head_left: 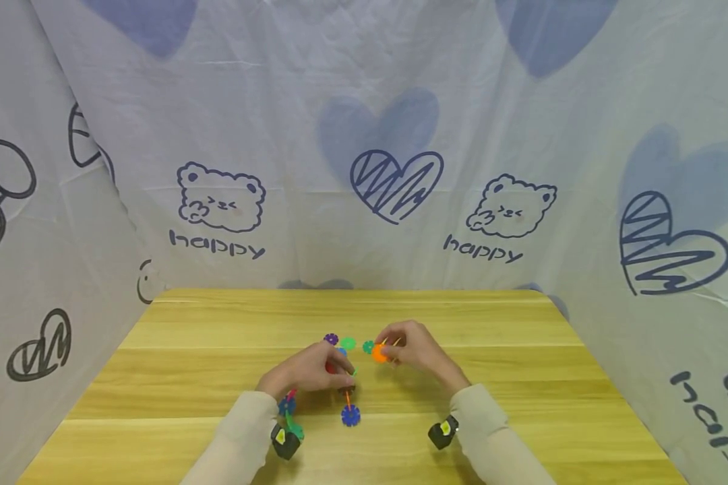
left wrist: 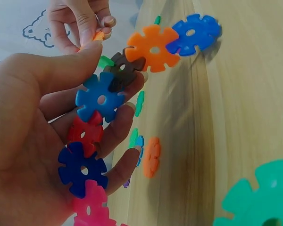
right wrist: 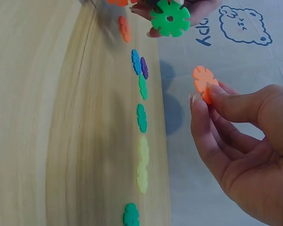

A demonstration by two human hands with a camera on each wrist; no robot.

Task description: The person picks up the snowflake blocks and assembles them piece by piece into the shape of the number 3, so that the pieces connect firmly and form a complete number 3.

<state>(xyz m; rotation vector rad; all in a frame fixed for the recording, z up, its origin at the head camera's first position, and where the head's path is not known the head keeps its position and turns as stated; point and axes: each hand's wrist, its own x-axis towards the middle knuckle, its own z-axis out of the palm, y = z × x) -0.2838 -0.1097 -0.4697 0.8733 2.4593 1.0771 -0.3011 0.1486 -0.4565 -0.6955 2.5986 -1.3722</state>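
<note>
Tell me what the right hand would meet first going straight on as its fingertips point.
Probably the green disc at the left hand, with the orange disc leading; depth is hard to judge.

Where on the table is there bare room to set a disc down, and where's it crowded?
Bare table: left of the left sleeve, right of the right sleeve, and between the sleeves, nearer than the blue end disc.
Crowded: around the left hand, which holds a disc chain, and behind it, where loose discs run toward the right hand.
</note>
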